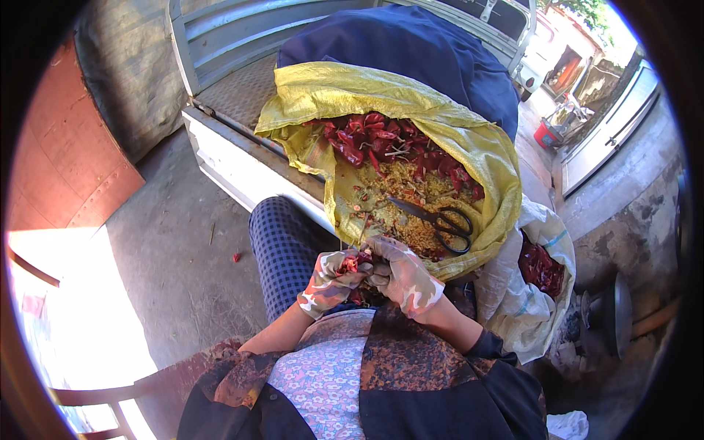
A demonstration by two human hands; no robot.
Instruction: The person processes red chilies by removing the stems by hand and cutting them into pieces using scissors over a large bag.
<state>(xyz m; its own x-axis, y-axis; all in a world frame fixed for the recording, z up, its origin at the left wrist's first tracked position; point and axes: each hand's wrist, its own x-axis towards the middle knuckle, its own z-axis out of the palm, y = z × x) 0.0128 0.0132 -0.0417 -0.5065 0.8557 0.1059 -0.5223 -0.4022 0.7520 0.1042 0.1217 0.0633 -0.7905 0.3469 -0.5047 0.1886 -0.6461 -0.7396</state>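
Observation:
Both my hands wear camouflage-patterned gloves and meet close together in front of my lap. My left hand (328, 282) is closed round a dried red chili pepper (355, 262), its torn red skin showing between the fingers. Pressed against it, my right hand (405, 277) has its fingertips pinched at the same pepper; what exactly they grip is hidden. Just beyond lies an open yellow woven sack (469, 139), holding dried red peppers (367, 136) at its far side and a heap of pale yellow seeds (396, 183) nearer me. Black-handled scissors (440, 224) rest on the seeds.
The sack sits on a white truck bed (242, 161), with dark blue cloth (418, 44) behind it. To the right, a white woven bag (513, 308) holds more red peppers (540, 268). A rust-red panel (66, 147) stands at left; one red scrap (236, 257) lies on the concrete floor.

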